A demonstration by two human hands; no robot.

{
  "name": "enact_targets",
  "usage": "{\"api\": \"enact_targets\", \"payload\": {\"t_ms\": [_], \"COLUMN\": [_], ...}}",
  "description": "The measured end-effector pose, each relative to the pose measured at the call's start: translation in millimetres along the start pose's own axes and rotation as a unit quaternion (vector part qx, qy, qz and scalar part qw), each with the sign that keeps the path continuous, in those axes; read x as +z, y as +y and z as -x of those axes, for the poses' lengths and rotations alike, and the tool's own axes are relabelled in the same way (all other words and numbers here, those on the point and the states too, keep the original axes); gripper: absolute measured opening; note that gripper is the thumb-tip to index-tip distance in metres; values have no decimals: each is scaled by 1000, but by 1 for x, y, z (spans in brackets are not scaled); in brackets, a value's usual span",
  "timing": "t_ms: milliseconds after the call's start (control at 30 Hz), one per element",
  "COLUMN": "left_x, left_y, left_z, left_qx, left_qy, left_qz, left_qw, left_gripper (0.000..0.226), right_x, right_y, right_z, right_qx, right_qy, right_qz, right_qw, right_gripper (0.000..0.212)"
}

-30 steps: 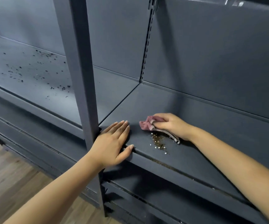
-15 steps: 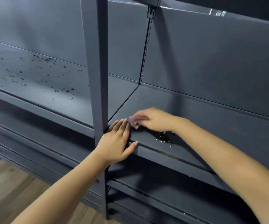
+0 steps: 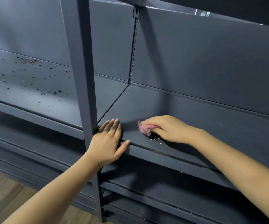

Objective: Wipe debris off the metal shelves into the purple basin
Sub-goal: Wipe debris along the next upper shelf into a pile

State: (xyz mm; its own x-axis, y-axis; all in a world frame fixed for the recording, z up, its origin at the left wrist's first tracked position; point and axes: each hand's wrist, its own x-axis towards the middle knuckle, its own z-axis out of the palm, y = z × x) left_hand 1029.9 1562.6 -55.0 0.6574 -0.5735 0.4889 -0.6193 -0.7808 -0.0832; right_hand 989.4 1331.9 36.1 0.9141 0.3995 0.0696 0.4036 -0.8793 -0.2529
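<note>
My right hand grips a crumpled pink cloth and presses it on the dark grey metal shelf. A small heap of brown and white debris lies just under that hand, near the shelf's front edge. My left hand lies flat with straight fingers on the shelf's front left corner, thumb over the edge, beside the upright post. The neighbouring shelf on the left carries scattered black debris. No purple basin is in view.
Lower shelves run beneath the one I touch. A slotted rail stands in the back panel between the two bays. An upper shelf edge hangs overhead. Wooden floor shows at the lower left.
My right hand swept the cloth left toward my left hand, then drew back right a little, gathering the debris closer to the front edge. My left hand stayed at the corner.
</note>
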Motion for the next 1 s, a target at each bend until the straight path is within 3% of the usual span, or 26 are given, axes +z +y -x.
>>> {"api": "enact_targets", "payload": {"t_ms": [100,200,267,367,467,567,767,900,1000], "left_x": [-2,1,4,7,6,3,1,1,1], "left_y": [2,9,14,17,17,18,19,19,19], "left_z": [-3,-7,-9,-10,-9,-8,-8,-8,-8], "left_qx": [31,64,68,69,67,68,66,68,66], "left_qy": [29,33,27,27,33,38,35,34,30], "left_qz": [-2,0,15,30,38,37,44,49,56], "left_qw": [999,997,997,997,996,996,996,996,996], "left_gripper": [79,77,75,74,73,74,74,74,74], "right_x": [-16,-25,-14,13,20,19,22,24,35], "right_y": [13,28,37,48,49,46,41,20,-2], "right_z": [17,45,60,68,64,60,52,45,33], "right_qx": [30,116,155,217,251,268,344,355,316], "right_qy": [124,174,154,55,37,47,142,181,165], "right_qz": [-88,-104,-69,-8,-3,4,-41,-151,-168], "right_qw": [988,972,973,975,967,962,927,905,919], "right_gripper": [31,25,23,46,58,61,26,24,30]}}
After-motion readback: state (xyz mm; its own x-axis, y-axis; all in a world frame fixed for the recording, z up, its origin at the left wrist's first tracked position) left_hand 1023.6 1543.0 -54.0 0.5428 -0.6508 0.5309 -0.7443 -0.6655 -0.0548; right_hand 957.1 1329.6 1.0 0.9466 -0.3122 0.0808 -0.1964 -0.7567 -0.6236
